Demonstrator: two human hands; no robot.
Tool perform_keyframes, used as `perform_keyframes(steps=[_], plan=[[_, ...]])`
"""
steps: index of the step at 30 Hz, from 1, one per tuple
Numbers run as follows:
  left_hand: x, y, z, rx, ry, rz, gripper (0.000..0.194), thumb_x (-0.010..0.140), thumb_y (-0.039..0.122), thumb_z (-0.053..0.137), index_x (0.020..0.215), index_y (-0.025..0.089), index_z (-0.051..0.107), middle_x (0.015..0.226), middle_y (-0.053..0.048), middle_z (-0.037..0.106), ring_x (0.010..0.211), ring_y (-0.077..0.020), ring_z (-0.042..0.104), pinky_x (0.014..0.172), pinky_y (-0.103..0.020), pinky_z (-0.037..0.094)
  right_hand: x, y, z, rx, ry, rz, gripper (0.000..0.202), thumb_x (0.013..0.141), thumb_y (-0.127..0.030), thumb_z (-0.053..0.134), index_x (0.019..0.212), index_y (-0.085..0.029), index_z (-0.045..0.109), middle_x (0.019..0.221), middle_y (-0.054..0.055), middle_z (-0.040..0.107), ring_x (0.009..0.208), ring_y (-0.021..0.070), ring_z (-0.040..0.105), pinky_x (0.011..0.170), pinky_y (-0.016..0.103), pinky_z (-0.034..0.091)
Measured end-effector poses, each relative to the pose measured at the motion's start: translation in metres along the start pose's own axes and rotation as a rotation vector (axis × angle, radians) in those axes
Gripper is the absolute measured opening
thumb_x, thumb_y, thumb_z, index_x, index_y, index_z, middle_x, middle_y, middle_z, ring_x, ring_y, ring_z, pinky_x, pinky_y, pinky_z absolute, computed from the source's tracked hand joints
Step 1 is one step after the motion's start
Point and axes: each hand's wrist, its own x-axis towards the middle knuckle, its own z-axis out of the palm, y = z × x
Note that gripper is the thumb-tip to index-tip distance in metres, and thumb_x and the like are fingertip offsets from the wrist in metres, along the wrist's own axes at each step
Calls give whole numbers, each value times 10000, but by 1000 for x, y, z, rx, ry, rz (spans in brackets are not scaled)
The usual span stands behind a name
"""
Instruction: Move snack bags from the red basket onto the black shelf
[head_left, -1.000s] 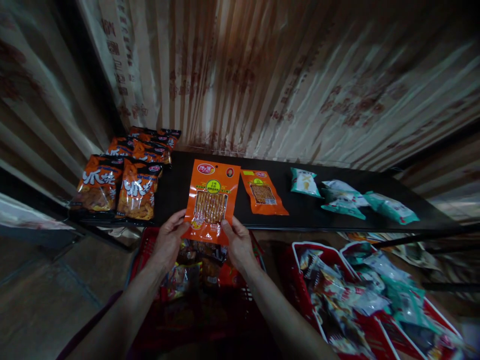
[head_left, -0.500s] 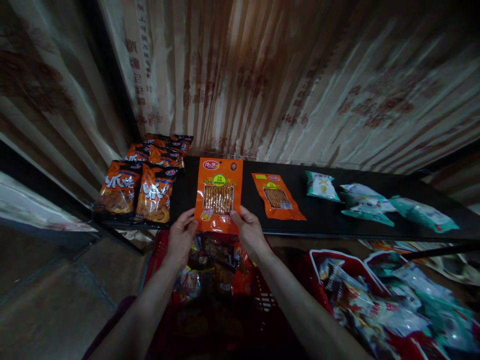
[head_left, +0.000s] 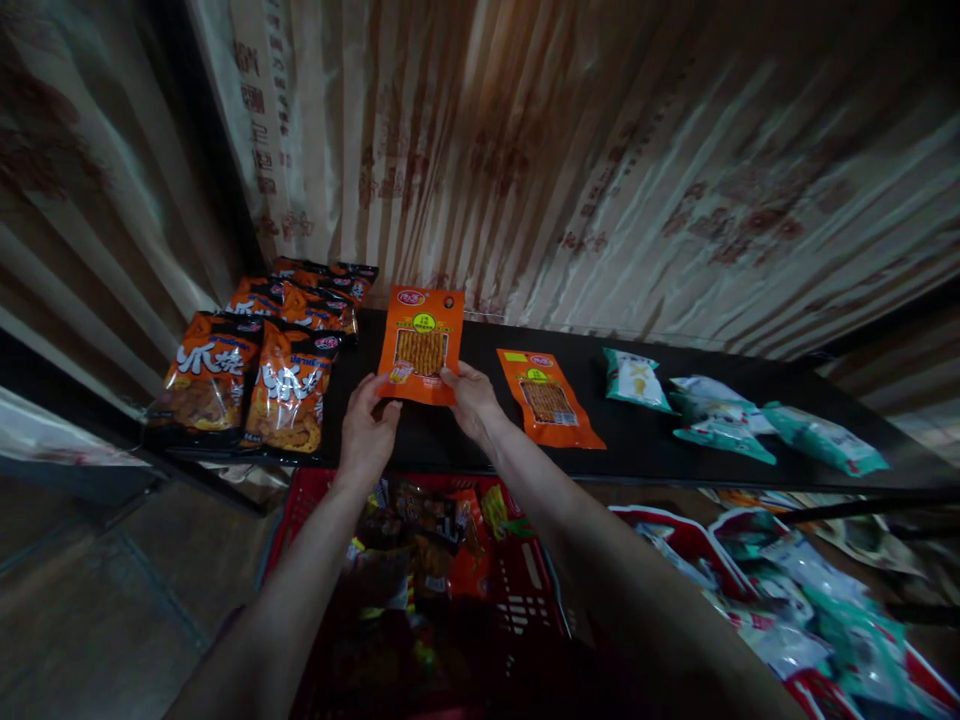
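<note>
An orange snack packet with a clear window and a yellow-green round label is held upright, tilted slightly back, over the black shelf. My left hand closes on its lower left corner. At its lower right corner my right hand pinches it, thumb on the front and fingers behind. A similar orange packet lies flat on the shelf, right of my right hand. To the left stand several black-and-orange snack bags in rows.
The black shelf runs across, with a pleated curtain behind. Several green-and-white bags lie on its right part. Below it stand a red basket of mixed snacks and further red baskets holding bags. A dark post rises at left.
Both hands have moved the orange packet forward, away from me and further over the shelf. The whole view has shifted slightly.
</note>
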Motion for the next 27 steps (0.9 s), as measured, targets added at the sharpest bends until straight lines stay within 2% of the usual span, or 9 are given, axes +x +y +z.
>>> perform_keyframes(steps=[3,6,12,20,27], plan=[[1,-6,5,47,-54,78,341,762,122,559,1089,193,622,1403,-88,422,1207,-222,514,977,-344,466,17,1,13,-39,18,8,250,804,-57,435,876,-169,647,730,26,709,718,157,676,689,276,539],[1,-7,7,50,-118,99,358,772,102,520,1104,184,623,1414,-90,413,1259,-226,468,979,-332,468,36,5,23,-97,47,6,256,806,-54,435,892,-168,649,722,17,703,706,150,676,674,258,537],[-1,-4,9,38,-144,34,364,759,64,492,1075,166,643,1423,-111,400,1047,-193,623,940,-345,501,68,13,33,-188,95,0,235,799,-42,457,853,-172,645,678,3,683,638,131,658,637,231,528],[0,-13,5,74,-150,94,287,750,76,515,968,172,675,1308,-119,506,1239,-239,482,945,-376,502,92,19,35,-250,102,-18,203,800,-49,471,849,-164,632,657,-7,673,594,119,642,592,213,514],[1,-17,6,-6,-168,70,277,747,101,513,969,164,665,1326,-101,482,1065,-214,607,865,-365,556,101,26,40,-341,97,-68,213,804,-54,473,838,-180,641,702,16,689,590,126,645,592,232,526]])
